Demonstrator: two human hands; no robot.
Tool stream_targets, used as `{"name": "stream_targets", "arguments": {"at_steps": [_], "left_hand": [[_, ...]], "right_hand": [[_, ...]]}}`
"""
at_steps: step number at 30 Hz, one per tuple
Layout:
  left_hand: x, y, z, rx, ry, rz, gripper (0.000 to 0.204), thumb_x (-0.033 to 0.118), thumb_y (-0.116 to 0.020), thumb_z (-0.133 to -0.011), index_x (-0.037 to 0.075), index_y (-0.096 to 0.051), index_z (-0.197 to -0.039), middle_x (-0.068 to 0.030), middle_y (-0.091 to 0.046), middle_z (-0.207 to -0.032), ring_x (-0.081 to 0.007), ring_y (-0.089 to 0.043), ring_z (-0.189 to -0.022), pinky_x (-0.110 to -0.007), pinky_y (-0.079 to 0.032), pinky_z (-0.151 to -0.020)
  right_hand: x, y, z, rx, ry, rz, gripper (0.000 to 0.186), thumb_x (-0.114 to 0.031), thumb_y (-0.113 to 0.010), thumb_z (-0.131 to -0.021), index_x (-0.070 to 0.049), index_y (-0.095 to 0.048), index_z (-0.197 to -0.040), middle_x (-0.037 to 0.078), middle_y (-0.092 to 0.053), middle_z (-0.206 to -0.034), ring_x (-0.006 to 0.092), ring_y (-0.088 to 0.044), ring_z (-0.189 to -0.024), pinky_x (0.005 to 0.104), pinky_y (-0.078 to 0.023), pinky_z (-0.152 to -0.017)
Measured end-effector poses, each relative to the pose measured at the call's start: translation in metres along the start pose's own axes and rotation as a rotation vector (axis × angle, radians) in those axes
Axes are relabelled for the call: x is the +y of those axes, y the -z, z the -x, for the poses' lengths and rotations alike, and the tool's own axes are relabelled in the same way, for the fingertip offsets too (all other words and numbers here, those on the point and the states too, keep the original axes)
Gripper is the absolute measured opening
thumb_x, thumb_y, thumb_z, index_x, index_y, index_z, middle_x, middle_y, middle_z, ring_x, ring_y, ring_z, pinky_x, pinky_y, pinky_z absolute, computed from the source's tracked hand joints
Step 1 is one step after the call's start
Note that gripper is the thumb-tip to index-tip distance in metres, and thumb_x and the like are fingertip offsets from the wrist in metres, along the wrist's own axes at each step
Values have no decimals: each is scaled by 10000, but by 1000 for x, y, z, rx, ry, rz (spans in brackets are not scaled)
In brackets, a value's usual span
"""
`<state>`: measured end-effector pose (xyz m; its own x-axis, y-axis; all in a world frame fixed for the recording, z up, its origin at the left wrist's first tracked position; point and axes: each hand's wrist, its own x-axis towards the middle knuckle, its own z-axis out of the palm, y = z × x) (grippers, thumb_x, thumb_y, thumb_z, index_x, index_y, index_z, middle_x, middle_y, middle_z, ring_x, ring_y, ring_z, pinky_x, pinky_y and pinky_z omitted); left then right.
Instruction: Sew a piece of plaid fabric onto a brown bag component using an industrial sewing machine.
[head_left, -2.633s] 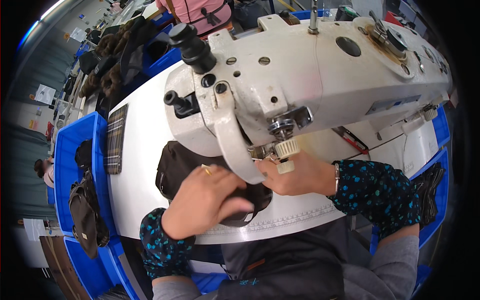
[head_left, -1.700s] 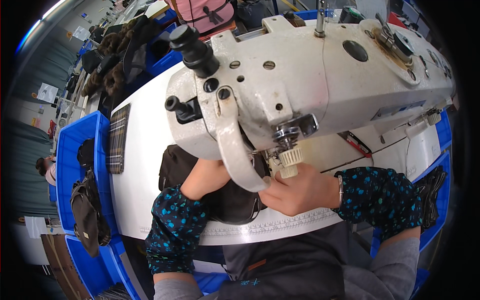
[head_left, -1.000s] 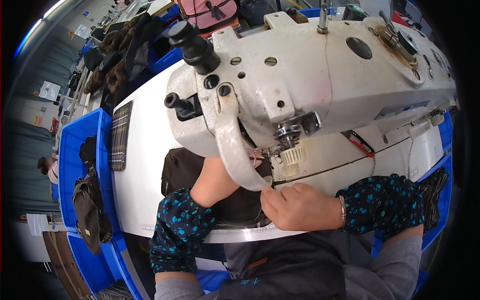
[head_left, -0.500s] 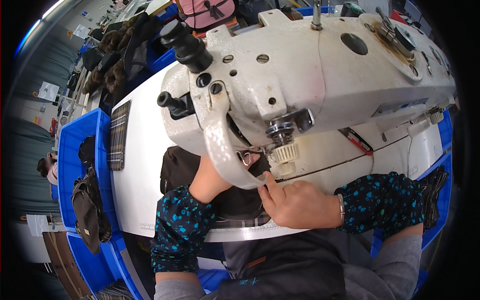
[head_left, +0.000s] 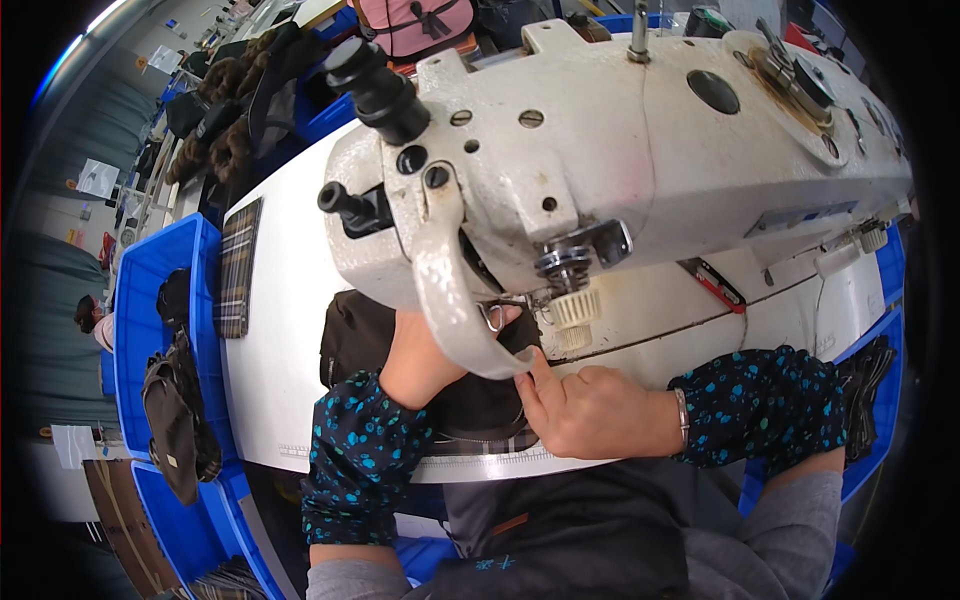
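Note:
A dark brown fabric piece (head_left: 480, 405) lies under the head of a white sewing machine (head_left: 590, 130). A zipper-like line runs along its near edge, and plaid cloth shows beneath. My left hand (head_left: 425, 360) rests on the fabric. The curved white guard and the machine head hide most of its fingers; one fingertip shows beside a small metal loop (head_left: 493, 318) near the needle area. My right hand (head_left: 600, 410) is closed at the fabric's right edge, thumb and index finger on it, the other fingers curled in.
A red-and-black cutter (head_left: 715, 287) lies on the white table (head_left: 285, 330), right of the hands. Folded plaid cloth (head_left: 238, 270) sits at the table's left edge. Blue bins (head_left: 135, 330) with dark fabric pieces stand left, another blue bin (head_left: 885, 400) right. Another person is at far left.
Both hands and the fabric stay nearly in place. The view has shifted very slightly, and the person at far left has moved a little.

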<state>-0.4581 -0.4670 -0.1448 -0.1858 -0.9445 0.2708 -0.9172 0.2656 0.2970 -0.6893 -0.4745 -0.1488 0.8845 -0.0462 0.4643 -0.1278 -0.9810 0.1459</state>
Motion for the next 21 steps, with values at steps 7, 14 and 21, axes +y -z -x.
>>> {"name": "stream_targets", "arguments": {"at_steps": [7, 14, 21], "left_hand": [[-2, -4, -8, 20, 6, 142, 305, 356, -714, -908, 53, -689, -872, -136, -681, -745, -325, -671, -677, -422, -528, -606], [0, 16, -22, -62, -25, 39, 344, 296, -839, -750, 168, -775, -1063, -59, -747, -1029, -315, -692, -975, -434, -542, -844], [-5, 3, -28, -68, 47, -34, 354, 381, -810, -778, 198, -767, -1078, -55, -747, -1025, -316, -704, -942, -435, -557, -779]], "right_hand": [[-1, -1, -1, -22, -12, -15, 320, -117, -651, -759, 107, -732, -972, 372, -706, -971, 128, -548, -435, 249, -405, -392], [9, -5, -4, -7, 1, 25, 326, -122, -650, -759, 78, -737, -1001, 351, -715, -1009, 100, -535, -458, 241, -403, -405], [13, -5, -4, -41, -14, 39, 366, -115, -630, -755, 85, -723, -1047, 356, -706, -1055, 102, -536, -455, 241, -418, -412]]}}
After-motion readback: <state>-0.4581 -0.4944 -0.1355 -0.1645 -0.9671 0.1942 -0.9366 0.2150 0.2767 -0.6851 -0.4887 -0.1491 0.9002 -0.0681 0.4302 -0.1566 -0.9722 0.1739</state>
